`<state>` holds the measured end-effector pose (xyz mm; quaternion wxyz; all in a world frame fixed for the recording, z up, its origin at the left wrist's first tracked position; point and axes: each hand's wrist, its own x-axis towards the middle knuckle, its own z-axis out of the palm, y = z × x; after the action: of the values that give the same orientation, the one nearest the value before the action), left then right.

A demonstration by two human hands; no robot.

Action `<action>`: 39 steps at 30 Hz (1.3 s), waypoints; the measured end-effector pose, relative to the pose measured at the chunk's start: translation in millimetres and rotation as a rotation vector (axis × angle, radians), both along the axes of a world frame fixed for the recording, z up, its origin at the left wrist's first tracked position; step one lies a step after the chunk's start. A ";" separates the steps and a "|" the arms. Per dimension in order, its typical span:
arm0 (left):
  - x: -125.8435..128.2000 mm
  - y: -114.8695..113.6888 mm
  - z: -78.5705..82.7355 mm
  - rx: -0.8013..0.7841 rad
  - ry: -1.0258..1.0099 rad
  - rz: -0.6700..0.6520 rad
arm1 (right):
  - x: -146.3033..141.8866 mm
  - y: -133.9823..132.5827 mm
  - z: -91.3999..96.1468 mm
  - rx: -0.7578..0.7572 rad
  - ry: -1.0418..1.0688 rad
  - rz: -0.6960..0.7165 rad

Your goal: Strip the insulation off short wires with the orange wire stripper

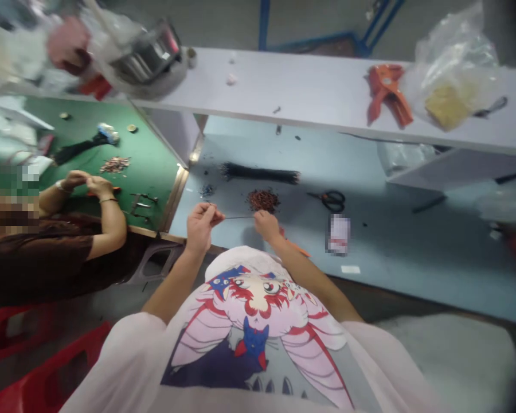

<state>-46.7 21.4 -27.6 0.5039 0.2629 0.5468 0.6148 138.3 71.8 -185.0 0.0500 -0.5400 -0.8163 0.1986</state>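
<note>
My left hand (201, 223) and my right hand (265, 222) are both pinched shut on the ends of a thin dark wire (238, 217) stretched between them, just above the near edge of the pale blue table (391, 258). A small heap of reddish-brown bits (263, 200) lies right behind my right hand. A bundle of long black wires (261, 174) lies farther back. An orange tool (296, 247) shows under my right wrist.
Black scissors (332, 200) lie right of the heap. A white shelf (309, 92) above carries orange pliers (386, 92) and a plastic bag (453, 69). At left a co-worker's hands (88, 184) work at a green table (141, 166) with tools.
</note>
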 end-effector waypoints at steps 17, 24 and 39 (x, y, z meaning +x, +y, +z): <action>-17.0 2.8 17.8 0.222 0.038 0.289 | 11.3 -20.9 6.8 -0.037 0.028 0.108; -35.5 -6.0 14.0 0.235 0.881 0.086 | 105.6 -59.7 -29.2 -0.064 -0.086 -0.169; 11.6 -26.7 -54.2 0.147 0.983 -0.485 | 93.8 -85.4 -5.0 -0.211 0.136 -0.643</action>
<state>-35.2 -5.3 -81.8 0.2969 0.6720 0.5968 0.3226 232.2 -13.6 -189.9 0.1083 -0.7574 -0.5739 0.2918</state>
